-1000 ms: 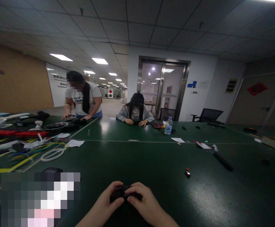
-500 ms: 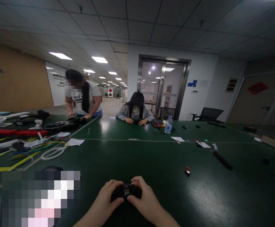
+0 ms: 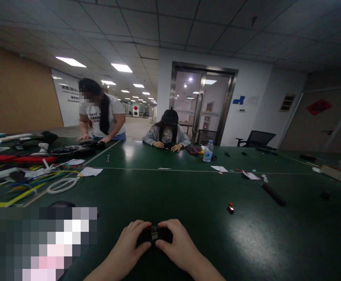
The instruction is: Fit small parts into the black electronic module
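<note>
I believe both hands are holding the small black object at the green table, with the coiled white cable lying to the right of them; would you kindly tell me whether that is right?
Not quite: the coiled white cable lies to the left of the hands, as the head view shows. The left hand and right hand do both hold the small black object at the green table.

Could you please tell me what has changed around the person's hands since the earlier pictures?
The fingers of the right hand, which reached over the middle of the small black object a second ago, have drawn back to the right, so its middle shows more. Neither that hand nor the left hand has let go. The water bottle and small red item stayed put.
</note>
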### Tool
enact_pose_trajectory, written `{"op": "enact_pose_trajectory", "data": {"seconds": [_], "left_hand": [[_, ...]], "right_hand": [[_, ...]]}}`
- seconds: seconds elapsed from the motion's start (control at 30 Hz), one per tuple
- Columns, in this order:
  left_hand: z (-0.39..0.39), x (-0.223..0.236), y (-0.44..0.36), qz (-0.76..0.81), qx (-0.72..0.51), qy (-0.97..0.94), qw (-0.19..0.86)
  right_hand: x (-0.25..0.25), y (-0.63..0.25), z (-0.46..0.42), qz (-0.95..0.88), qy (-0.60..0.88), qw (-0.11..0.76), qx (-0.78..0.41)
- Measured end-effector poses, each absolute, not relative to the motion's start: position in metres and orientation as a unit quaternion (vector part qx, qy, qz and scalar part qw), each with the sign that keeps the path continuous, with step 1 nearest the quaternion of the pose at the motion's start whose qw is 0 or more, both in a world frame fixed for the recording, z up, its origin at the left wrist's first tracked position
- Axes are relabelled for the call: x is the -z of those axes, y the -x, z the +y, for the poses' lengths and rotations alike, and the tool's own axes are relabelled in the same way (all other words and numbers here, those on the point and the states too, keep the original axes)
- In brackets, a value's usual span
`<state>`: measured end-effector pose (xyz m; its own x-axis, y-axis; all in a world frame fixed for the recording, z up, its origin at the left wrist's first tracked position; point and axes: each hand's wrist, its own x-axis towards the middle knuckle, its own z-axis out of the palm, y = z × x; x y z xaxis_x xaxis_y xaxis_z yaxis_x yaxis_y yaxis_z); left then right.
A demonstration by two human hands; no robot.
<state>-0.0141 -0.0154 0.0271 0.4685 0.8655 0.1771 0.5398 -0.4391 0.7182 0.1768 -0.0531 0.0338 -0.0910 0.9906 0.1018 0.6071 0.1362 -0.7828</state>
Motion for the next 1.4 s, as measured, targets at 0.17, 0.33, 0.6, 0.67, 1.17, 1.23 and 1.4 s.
{"op": "enact_pose_trajectory", "data": {"seconds": [0.17, 0.33, 0.6, 0.67, 1.17, 1.23, 1.4], "left_hand": [[-0.0137, -0.0234, 0.0152, 0.438, -0.269, -0.807, 0.291], [-0.0137, -0.0229, 0.0153, 0.438, -0.256, -0.813, 0.285], [-0.0144, -0.0233, 0.0171, 0.436, -0.257, -0.813, 0.288], [-0.0142, -0.0236, 0.0167, 0.435, -0.253, -0.815, 0.287], [-0.0169, -0.0288, 0.0142, 0.446, -0.211, -0.827, 0.269], [-0.0172, -0.0298, 0.0140, 0.447, -0.210, -0.827, 0.269], [-0.0170, -0.0310, 0.0139, 0.447, -0.209, -0.827, 0.268]], "right_hand": [[-0.0316, -0.1769, -0.0523, -0.684, 0.586, 0.326, -0.287], [-0.0330, -0.1766, -0.0537, -0.675, 0.586, 0.338, -0.295], [-0.0366, -0.1770, -0.0554, -0.669, 0.589, 0.329, -0.312], [-0.0369, -0.1770, -0.0555, -0.670, 0.589, 0.326, -0.313], [-0.0359, -0.1774, -0.0556, -0.677, 0.586, 0.326, -0.304], [-0.0357, -0.1775, -0.0555, -0.676, 0.587, 0.327, -0.303], [-0.0383, -0.1772, -0.0564, -0.671, 0.588, 0.322, -0.316]]}}
